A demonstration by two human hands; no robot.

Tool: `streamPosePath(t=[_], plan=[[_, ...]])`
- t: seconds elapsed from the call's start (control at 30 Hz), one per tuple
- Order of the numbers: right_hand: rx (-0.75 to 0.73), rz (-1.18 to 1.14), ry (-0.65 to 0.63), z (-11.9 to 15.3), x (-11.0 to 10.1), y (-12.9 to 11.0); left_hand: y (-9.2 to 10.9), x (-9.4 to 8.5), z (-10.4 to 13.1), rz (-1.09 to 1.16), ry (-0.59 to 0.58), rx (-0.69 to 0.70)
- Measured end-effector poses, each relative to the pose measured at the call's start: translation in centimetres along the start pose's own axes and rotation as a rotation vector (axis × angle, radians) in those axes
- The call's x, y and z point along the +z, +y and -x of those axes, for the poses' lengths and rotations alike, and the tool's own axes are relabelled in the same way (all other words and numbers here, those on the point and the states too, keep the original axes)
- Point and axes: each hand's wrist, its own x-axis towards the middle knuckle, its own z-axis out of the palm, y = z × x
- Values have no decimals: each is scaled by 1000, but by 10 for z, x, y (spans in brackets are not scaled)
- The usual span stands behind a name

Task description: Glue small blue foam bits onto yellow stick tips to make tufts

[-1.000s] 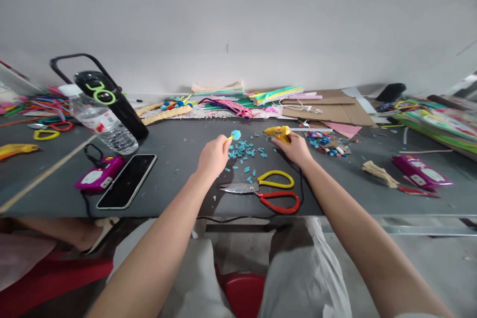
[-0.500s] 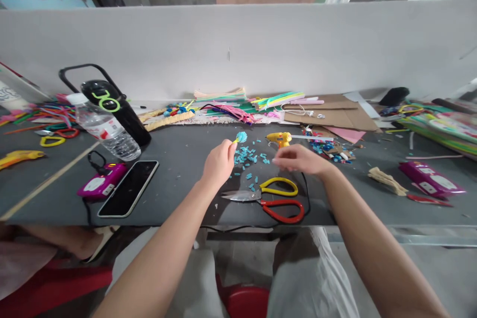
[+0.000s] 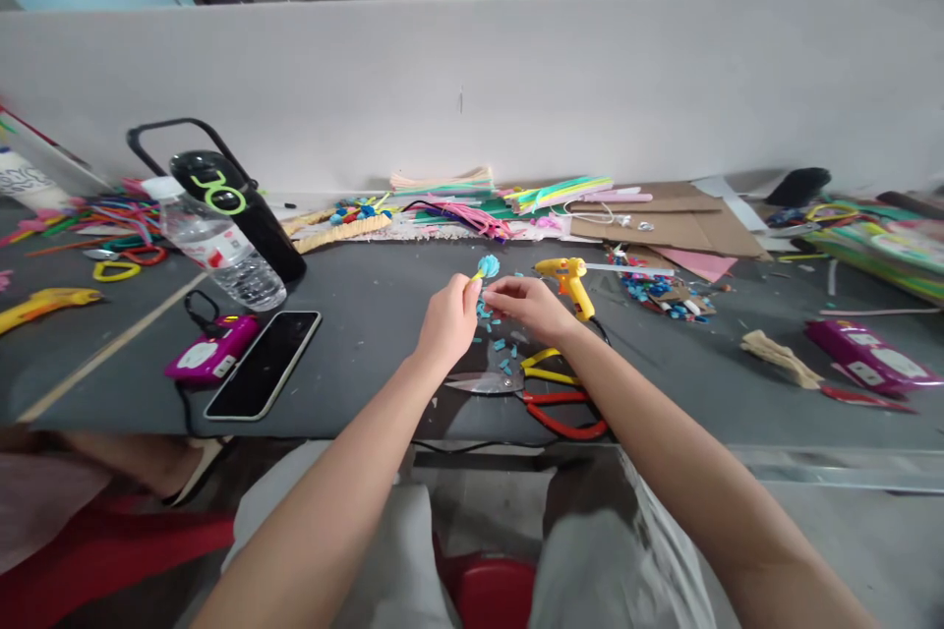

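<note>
My left hand (image 3: 451, 316) pinches a yellow stem topped by a small blue flower-like piece (image 3: 488, 265). Close beside it on the right, my right hand (image 3: 527, 307) has its fingertips pressed together near the stem; whatever lies between them is too small to make out. Small blue bits (image 3: 500, 345) lie scattered on the dark table under and around my hands. Scissors with one yellow and one red handle (image 3: 564, 398) lie nearer the front edge, partly covered by my right forearm. Behind my right hand stands a yellow glue gun (image 3: 571, 280) with a clear stick in its back.
At left are a water bottle (image 3: 228, 251), a black flask (image 3: 258, 226), a phone (image 3: 264, 366) and a purple box (image 3: 213, 350). Colourful stems (image 3: 564, 195) and cardboard (image 3: 678, 221) lie along the partition. Another purple box (image 3: 870, 354) is at right. A person's leg shows at lower left.
My right hand has moved left from in front of the glue gun to beside my left hand, uncovering the gun's handle and covering some blue bits. The view has shifted slightly.
</note>
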Motion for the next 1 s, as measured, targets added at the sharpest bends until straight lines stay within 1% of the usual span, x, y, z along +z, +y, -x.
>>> streamPosePath(t=[0.13, 0.3, 0.4, 0.53, 0.67, 0.77, 0.9, 1.0], plan=[[2, -26, -30, 2, 1, 2, 5, 3, 3, 19, -33, -16], [10, -51, -59, 7, 1, -2, 6, 0, 4, 83, -29, 14], [6, -9, -8, 10, -5, -6, 5, -5, 3, 42, -7, 46], [-76, 47, 143, 12, -13, -12, 2, -12, 2, 26, 10, 124], [-135, 128, 262, 12, -15, -15, 2, -14, 3, 42, 10, 105], [-142, 193, 278, 12, -14, -14, 2, -12, 3, 59, 14, 90], [-164, 240, 244, 11, -13, -12, 0, -11, 3, 87, 10, 70], [-201, 294, 241, 11, -11, -10, 0, -10, 2, 90, 16, 83]])
